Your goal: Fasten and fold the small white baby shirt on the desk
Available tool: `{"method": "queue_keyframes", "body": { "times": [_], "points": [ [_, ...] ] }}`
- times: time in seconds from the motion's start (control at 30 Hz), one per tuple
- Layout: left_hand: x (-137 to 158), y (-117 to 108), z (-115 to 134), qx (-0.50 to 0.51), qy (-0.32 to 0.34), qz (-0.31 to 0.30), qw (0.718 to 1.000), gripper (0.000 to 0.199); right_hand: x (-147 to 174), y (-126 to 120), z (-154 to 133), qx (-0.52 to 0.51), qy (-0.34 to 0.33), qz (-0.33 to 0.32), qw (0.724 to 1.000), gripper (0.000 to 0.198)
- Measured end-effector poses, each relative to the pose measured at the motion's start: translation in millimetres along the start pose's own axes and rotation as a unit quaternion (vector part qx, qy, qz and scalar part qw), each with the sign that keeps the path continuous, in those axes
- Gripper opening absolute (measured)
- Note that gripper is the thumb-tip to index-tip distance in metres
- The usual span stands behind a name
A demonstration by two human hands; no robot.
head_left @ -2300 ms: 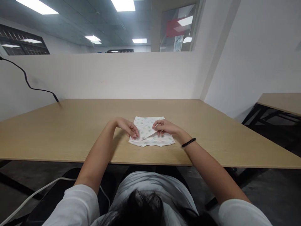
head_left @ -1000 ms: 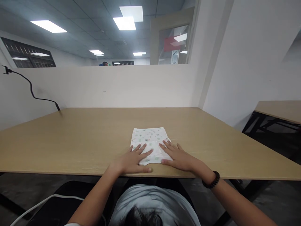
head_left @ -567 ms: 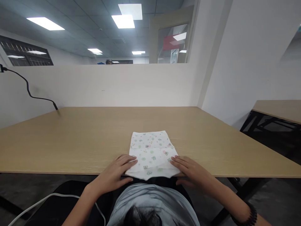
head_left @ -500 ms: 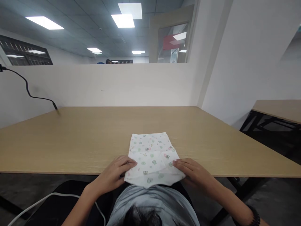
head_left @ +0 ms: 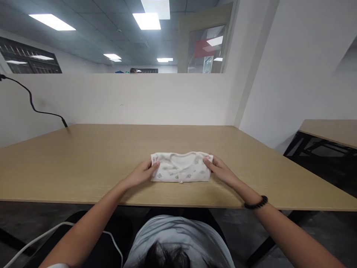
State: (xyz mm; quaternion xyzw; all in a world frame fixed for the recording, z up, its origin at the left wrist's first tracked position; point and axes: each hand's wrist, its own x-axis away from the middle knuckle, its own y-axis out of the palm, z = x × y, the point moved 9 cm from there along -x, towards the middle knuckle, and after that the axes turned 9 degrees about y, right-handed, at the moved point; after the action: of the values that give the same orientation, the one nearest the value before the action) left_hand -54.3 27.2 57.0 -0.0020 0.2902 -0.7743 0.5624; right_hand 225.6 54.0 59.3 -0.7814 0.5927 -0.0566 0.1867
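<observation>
A person's bare hands grip a white cloth garment printed with small grey-green motifs [head_left: 192,173], folded into a narrow band, at a light wood-grain desk [head_left: 97,163]. The left hand [head_left: 143,171] and the right hand [head_left: 219,168] each pinch one short end, partly closed, thumbs on the face toward the wearer and fingers tucked behind. The garment is nearer the desk's front edge than its back edge, about midway between the side edges, well apart from the back corners; whether its lower fold touches the surface cannot be told.

Half a second earlier the cloth was spread out as a larger piece, its near end hanging over the front edge with the hands low at its sides. It is now about half as deep and wholly inside that edge, a curved neckline showing along its far side and a small pale nub at its lower fold. The black beaded bracelet [head_left: 256,203] on the right wrist (cut off by shadow and blur before) now shows clearly.

Among the motifs, a tiny mark near the middle resembles lettering but is too small to read. A red panel [head_left: 202,48] shows behind glass beyond the white partition [head_left: 150,96].
</observation>
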Motion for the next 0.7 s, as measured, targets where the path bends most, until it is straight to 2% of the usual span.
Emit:
{"method": "queue_keyframes", "body": {
  "times": [0.1, 0.2, 0.33, 0.43, 0.5, 0.6, 0.7],
  "points": [
    [-27, -11, -21, 0.028, -0.057, 0.017, 0.998, 0.055, -38, 3, 18, 0.012, 0.043, -0.001, 0.999, 0.058],
    [-40, -8, -42, 0.050, -0.090, 0.002, 0.995, 0.052, -62, 8, 37, 0.047, 0.066, 0.007, 0.997, 0.047],
    [-40, -9, -77, 0.028, -0.136, 0.018, 0.990, 0.049, -74, 9, 53, 0.116, 0.073, 0.044, 0.990, 0.033],
    [-39, -14, -89, -0.005, -0.141, 0.037, 0.989, 0.046, -74, 2, 58, 0.173, 0.066, 0.087, 0.979, 0.027],
    [-40, -21, -85, -0.041, -0.123, 0.057, 0.990, 0.051, -71, -6, 56, 0.209, 0.057, 0.119, 0.969, 0.021],
    [-42, -30, -62, -0.106, -0.070, 0.103, 0.987, 0.070, -64, -15, 48, 0.249, 0.038, 0.161, 0.954, 0.045],
    [-44, -19, -26, -0.193, 0.013, 0.099, 0.976, 0.073, -55, -10, 31, 0.286, 0.010, 0.176, 0.942, 0.061]
  ]
}}
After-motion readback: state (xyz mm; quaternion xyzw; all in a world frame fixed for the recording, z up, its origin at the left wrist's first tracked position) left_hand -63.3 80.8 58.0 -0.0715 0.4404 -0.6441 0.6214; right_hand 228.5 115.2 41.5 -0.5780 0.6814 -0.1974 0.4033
